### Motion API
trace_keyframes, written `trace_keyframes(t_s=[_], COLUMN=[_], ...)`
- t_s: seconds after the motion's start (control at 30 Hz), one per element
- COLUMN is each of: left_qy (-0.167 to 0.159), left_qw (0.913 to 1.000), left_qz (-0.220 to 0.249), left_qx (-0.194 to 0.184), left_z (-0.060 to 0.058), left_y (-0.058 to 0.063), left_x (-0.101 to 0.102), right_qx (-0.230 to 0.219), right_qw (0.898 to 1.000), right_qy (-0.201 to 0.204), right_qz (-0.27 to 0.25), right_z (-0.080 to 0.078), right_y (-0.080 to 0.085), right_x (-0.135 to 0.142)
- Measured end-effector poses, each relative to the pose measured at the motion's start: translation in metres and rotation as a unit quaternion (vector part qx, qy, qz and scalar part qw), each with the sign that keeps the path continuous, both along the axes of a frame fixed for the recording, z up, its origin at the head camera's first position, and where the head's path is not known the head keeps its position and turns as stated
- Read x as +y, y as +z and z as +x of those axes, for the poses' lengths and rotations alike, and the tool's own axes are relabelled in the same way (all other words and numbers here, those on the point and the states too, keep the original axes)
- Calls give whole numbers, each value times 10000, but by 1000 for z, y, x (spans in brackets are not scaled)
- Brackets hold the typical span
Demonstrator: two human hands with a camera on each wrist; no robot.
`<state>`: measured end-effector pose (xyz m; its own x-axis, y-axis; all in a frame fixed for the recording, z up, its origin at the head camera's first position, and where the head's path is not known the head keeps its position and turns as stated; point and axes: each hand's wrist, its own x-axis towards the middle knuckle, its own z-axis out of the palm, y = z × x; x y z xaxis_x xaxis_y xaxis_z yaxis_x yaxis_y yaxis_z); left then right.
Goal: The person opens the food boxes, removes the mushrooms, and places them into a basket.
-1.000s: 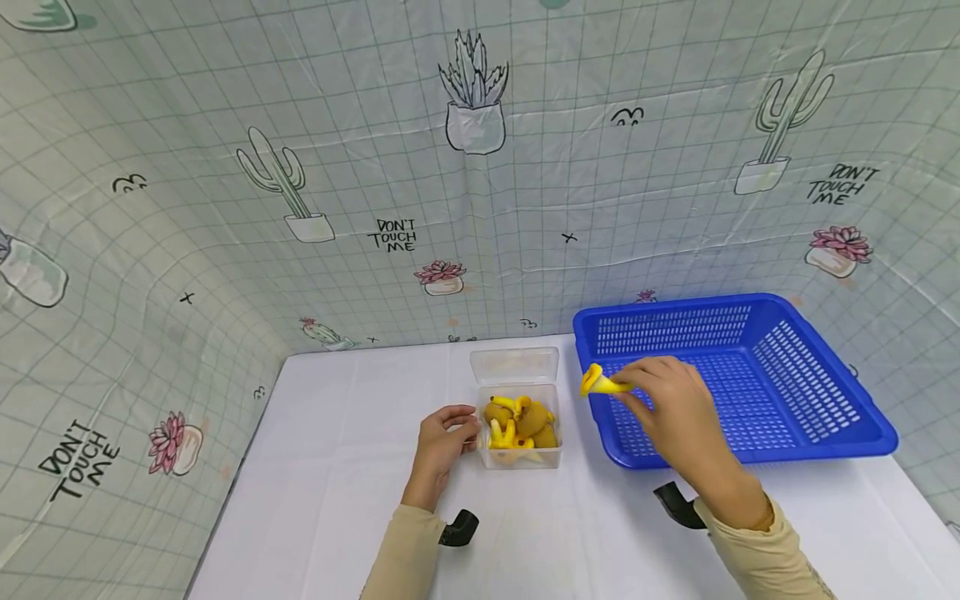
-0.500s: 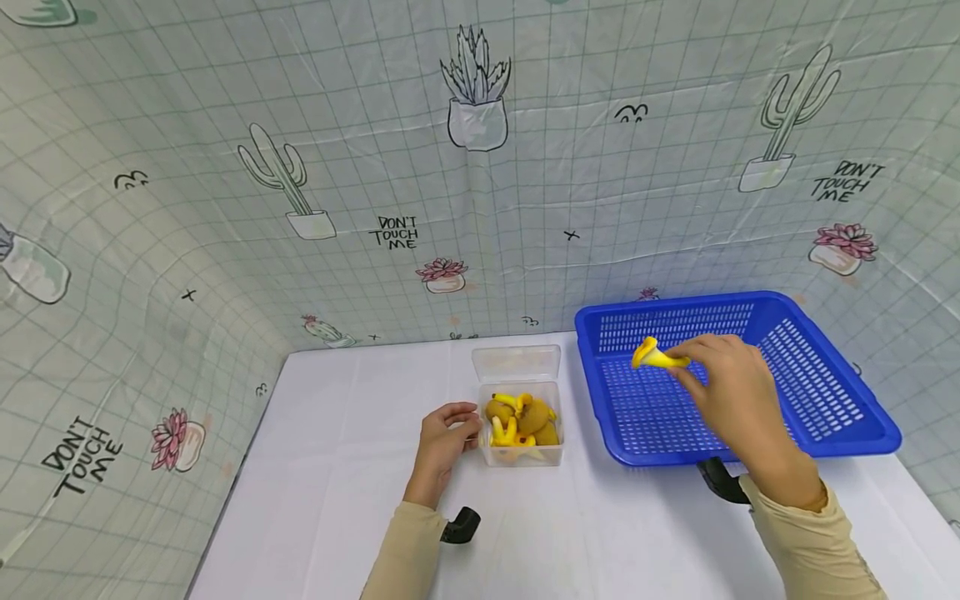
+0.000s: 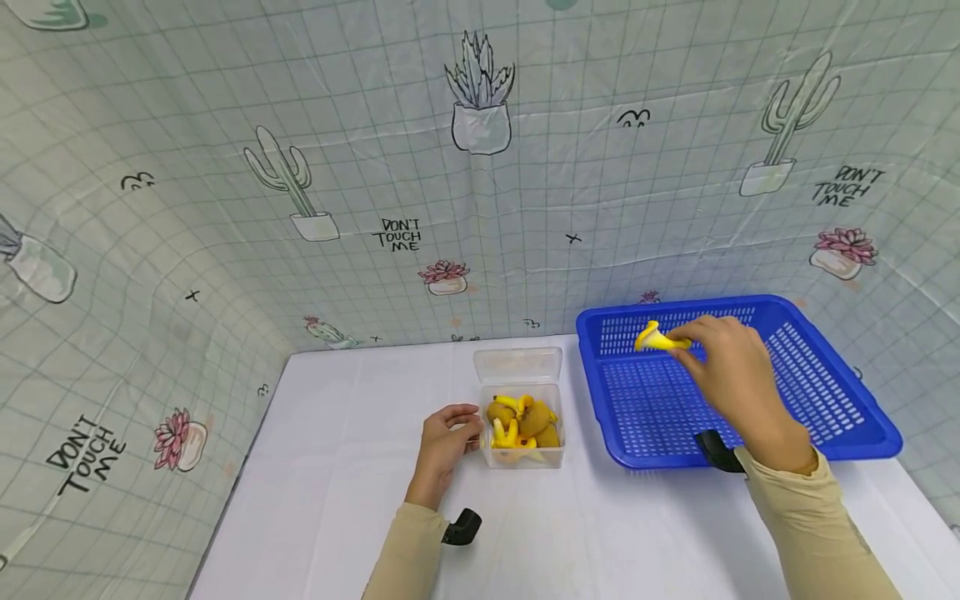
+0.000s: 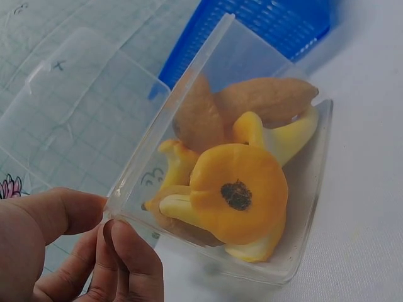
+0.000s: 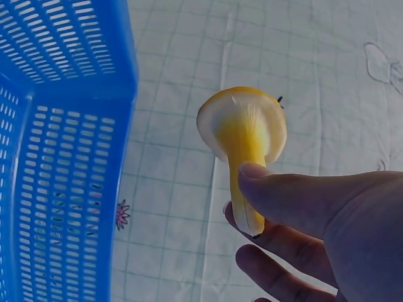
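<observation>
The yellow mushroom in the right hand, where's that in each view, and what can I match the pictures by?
Head: right of centre, pinched in the right hand, seen against the blue basket.
Left wrist: not in it; the yellow mushrooms there lie in the clear box.
Right wrist: the held mushroom is just right of centre, cap up.
Shared landmark: the basket, right in head, top in left wrist, left in right wrist.

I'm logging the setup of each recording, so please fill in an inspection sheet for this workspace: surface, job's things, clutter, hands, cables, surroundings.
Surface: white tabletop, no spills seen.
Job's things: yellow mushroom in hand; clear box, lid open, holding yellow pieces and brown pieces; blue basket.
Clutter: nothing seen.
Hands: left hand pinches the clear box's edge; right hand pinches the yellow mushroom's stem; black fittings at both wrists.
Cables: nothing seen.
Surroundings: pale plant-printed sheet behind and to both sides.
</observation>
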<state>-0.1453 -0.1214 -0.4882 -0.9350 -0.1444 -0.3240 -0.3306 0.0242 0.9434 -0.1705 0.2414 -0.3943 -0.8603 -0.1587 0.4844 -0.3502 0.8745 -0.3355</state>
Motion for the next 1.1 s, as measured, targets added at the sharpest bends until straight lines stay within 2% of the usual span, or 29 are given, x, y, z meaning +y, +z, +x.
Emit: trace_keyframes(t_s=[0.27,0.4,0.6,0.9,1.1], left_qy=[-4,-2,-35,-5,12], left_qw=[10000,10000,10000,10000,10000], left_qz=[9,28,10,12,32], left_qx=[77,63,46,21,-1], left_z=[1,0,2,2,1], left_y=[0,-2,-1,0,0], left_x=[0,0,0,0,0], right_qx=[-400,-520,-536,-64,-151], right_qw=[9992,9984,9959,9880,9798], right_qy=[12,150,608,1494,1918], right_qz=[-39,156,410,395,546], right_z=[-16,-19,-10,9,18], right_y=[-1,-5,-13,-28,-36], right_x=[-4,-8,-29,-80,-109])
